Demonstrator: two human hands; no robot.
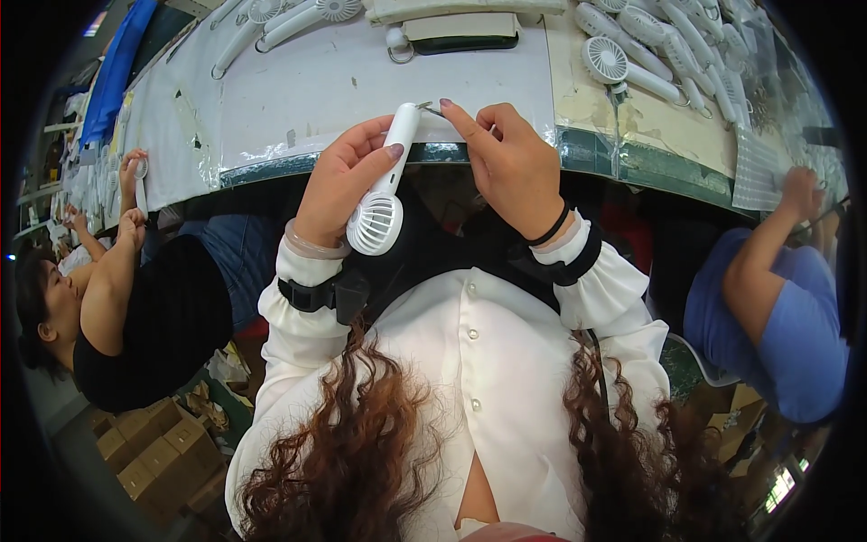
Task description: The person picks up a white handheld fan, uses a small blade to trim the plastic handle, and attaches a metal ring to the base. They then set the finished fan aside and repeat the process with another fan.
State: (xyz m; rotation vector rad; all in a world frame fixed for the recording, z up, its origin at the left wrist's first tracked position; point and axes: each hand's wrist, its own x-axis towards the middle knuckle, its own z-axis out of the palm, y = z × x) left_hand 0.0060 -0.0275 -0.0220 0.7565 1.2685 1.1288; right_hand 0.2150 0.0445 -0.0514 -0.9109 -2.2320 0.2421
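In my left hand [348, 176] is a white handheld fan [404, 135], its fingers closed round the handle. The fan's round grille [375, 224] points down toward me, and the handle's end points up and away. My right hand [519, 167] is just right of the handle's end, index finger stretched toward it and the other fingers curled. Between that fingertip and the handle's end is a small thin metal piece [432, 109], pinched in my right hand; whether it is a ring or a tool tip I cannot make out.
White handheld fans [605, 61] with metal rings pile up at the far right, more [271, 23] at the far left. A dark-edged flat block [461, 36] is at the back of the table [271, 108]. One person [135, 298] sits left, another [768, 298] right. Cardboard boxes [163, 456] stand lower left.
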